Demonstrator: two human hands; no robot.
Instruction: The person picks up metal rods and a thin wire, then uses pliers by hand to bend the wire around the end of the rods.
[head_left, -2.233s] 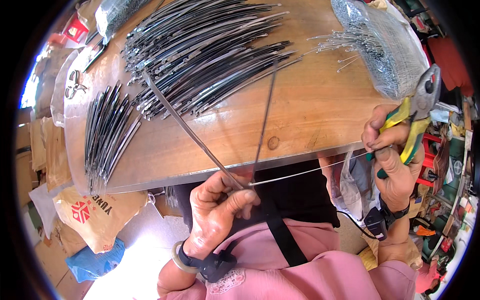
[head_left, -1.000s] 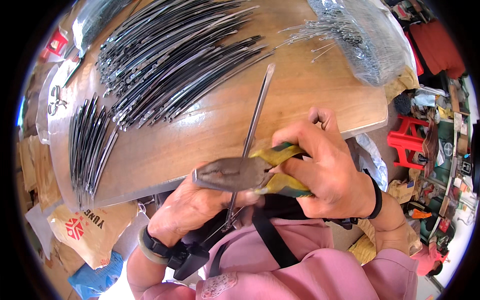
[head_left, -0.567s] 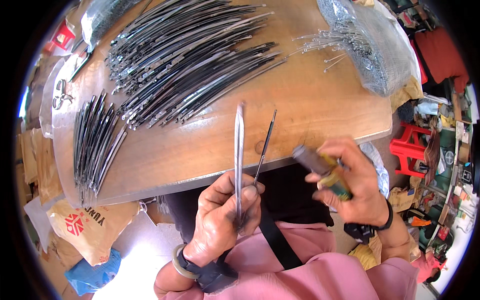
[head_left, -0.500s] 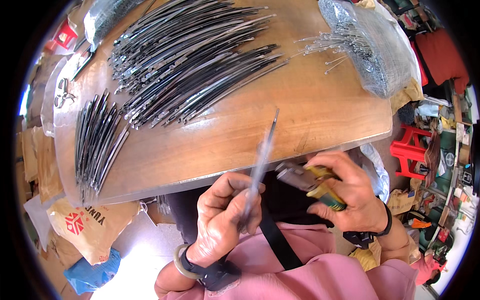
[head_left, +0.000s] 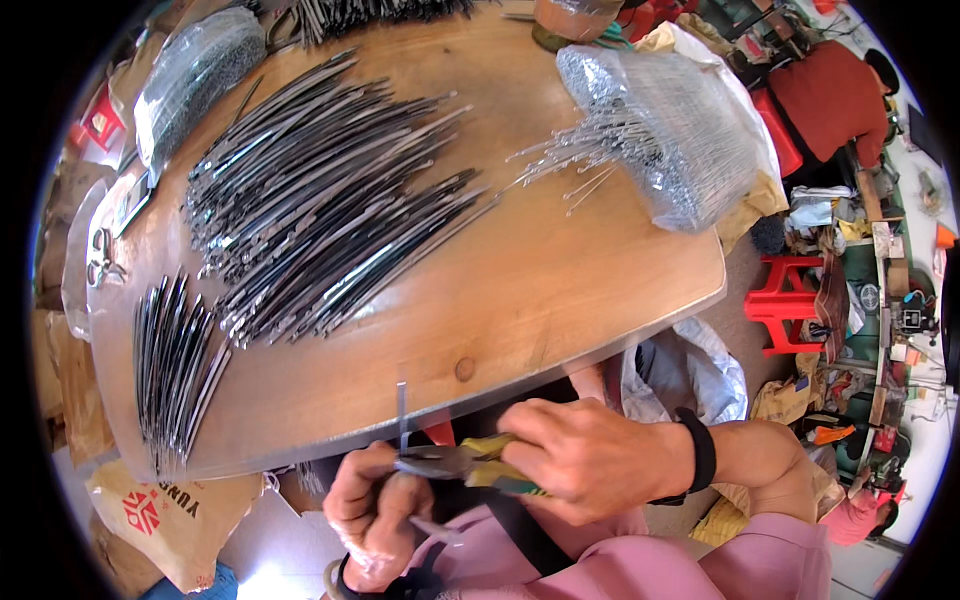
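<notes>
My left hand [head_left: 372, 515], at the bottom centre by the table's front edge, is closed on a thin narrow strip [head_left: 403, 412] that stands up from the fingers. Pliers [head_left: 432, 462] with yellow and green handles sit in my right hand [head_left: 600, 455], which is wrapped round them. Their jaws are at the strip, just above my left fingers; whether they grip it I cannot tell. Ahead on the wooden table [head_left: 570, 290] lies a large pile of dark thin strips [head_left: 310, 190]. A smaller bundle of similar strips [head_left: 175, 360] lies at the left.
Thin metal pins [head_left: 600, 145] spill from a clear plastic bag [head_left: 690, 140] at the back right. Another filled plastic bag [head_left: 195, 85] and scissors [head_left: 103, 258] are at the left. A red stool [head_left: 788, 300] stands right of the table; another person [head_left: 830, 105] is beyond it.
The pliers have come left from apart to the strip at my left fingers. My left hand sits lower and further left in view. The whole view has shifted, showing more of the table's far side.
</notes>
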